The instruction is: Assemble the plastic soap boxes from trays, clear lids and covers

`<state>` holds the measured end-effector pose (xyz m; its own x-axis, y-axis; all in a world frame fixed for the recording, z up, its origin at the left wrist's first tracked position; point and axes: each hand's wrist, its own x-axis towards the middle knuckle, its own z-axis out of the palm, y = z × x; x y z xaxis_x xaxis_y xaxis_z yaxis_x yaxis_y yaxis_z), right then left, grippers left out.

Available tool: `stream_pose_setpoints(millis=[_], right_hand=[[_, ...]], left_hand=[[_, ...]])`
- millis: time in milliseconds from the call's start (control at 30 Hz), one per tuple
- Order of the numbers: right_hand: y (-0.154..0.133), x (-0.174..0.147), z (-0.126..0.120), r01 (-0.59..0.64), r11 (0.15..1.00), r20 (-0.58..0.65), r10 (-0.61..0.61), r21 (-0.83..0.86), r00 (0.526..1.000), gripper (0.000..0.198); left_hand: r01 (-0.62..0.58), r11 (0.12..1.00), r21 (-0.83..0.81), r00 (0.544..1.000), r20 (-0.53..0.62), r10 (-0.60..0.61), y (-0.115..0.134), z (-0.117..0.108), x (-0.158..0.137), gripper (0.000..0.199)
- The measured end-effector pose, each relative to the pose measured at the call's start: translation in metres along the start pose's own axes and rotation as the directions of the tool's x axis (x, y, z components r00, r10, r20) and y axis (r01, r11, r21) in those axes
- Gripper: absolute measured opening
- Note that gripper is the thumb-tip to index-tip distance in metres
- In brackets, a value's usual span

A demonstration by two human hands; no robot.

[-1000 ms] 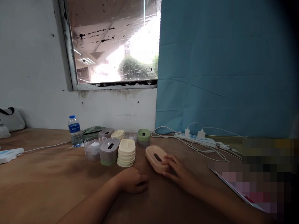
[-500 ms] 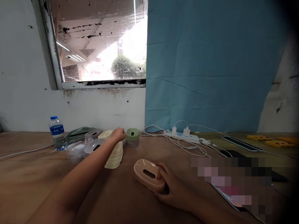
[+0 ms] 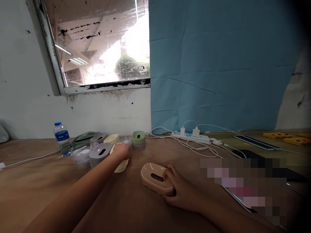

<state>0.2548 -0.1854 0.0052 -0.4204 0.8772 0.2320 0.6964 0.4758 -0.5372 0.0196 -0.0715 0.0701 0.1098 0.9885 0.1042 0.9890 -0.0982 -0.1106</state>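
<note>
My right hand [image 3: 181, 187] grips a peach oval box with a slot in its top [image 3: 152, 174], fingers over its right end and thumb low at the near side. It rests on the brown tabletop. My left hand [image 3: 122, 152] reaches over a stack of cream oval pieces [image 3: 122, 166], seen from behind, so its fingers are hidden and blurred. Just beyond it lies a clear container [image 3: 126, 140]. To its right stands a green slotted box [image 3: 138, 137]. Left of the hand are a grey slotted box [image 3: 100, 152] and a cream oval piece [image 3: 111, 139].
Clear tubs [image 3: 84, 153], another grey box [image 3: 98, 138], a green pouch [image 3: 84, 138] and a water bottle [image 3: 62, 140] stand at the left. A white power strip [image 3: 190, 137] with loose cables lies at the back. Phones [image 3: 257, 143] and a black mat [image 3: 245, 154] lie right.
My left hand has come down and nearer, over the cream stack, uncovering the clear container behind it. My right hand keeps its hold on the peach box. The view has shifted slightly.
</note>
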Motion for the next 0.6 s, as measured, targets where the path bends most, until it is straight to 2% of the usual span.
stream_pose_setpoints(millis=[67, 167, 267, 367, 400, 467, 533, 600], right_hand=[[0.001, 0.000, 0.000, 0.006, 1.000, 0.006, -0.006, -0.001, 1.000, 0.033], [0.003, 0.000, 0.001, 0.019, 1.000, 0.005, -0.019, 0.009, 1.000, 0.034], [0.007, 0.001, 0.003, 0.043, 0.999, -0.035, -0.042, 0.031, 0.998, 0.041], [0.012, 0.004, 0.004, 0.066, 0.987, -0.150, -0.044, 0.143, 0.988, 0.048], [0.014, 0.005, 0.004, 0.081, 0.975, -0.214, -0.036, 0.209, 0.976, 0.048], [0.019, 0.007, 0.002, 0.151, 0.928, -0.357, -0.021, 0.341, 0.934, 0.050], [0.024, 0.009, -0.003, 0.238, 0.874, -0.460, -0.018, 0.424, 0.888, 0.054], [0.029, 0.010, -0.007, 0.280, 0.846, -0.496, -0.021, 0.453, 0.868, 0.058]], left_hand=[[-0.010, 1.000, -0.002, 0.999, -0.039, 0.010, -0.001, 0.008, -0.009, 0.022], [-0.031, 0.999, -0.015, 0.993, -0.114, 0.029, -0.003, 0.010, -0.014, 0.019], [-0.037, 0.999, -0.016, 0.973, -0.227, 0.032, -0.005, 0.000, -0.021, 0.023], [-0.045, 0.999, 0.000, 0.932, -0.359, 0.042, 0.000, -0.010, -0.040, 0.029], [-0.094, 0.995, 0.020, 0.909, -0.406, 0.094, 0.003, -0.010, -0.049, 0.029], [-0.278, 0.957, 0.088, 0.833, -0.474, 0.285, 0.010, -0.004, -0.070, 0.027], [-0.500, 0.855, 0.142, 0.737, -0.448, 0.506, 0.018, 0.010, -0.090, 0.024], [-0.685, 0.711, 0.156, 0.630, -0.363, 0.687, 0.022, 0.026, -0.104, 0.022]])
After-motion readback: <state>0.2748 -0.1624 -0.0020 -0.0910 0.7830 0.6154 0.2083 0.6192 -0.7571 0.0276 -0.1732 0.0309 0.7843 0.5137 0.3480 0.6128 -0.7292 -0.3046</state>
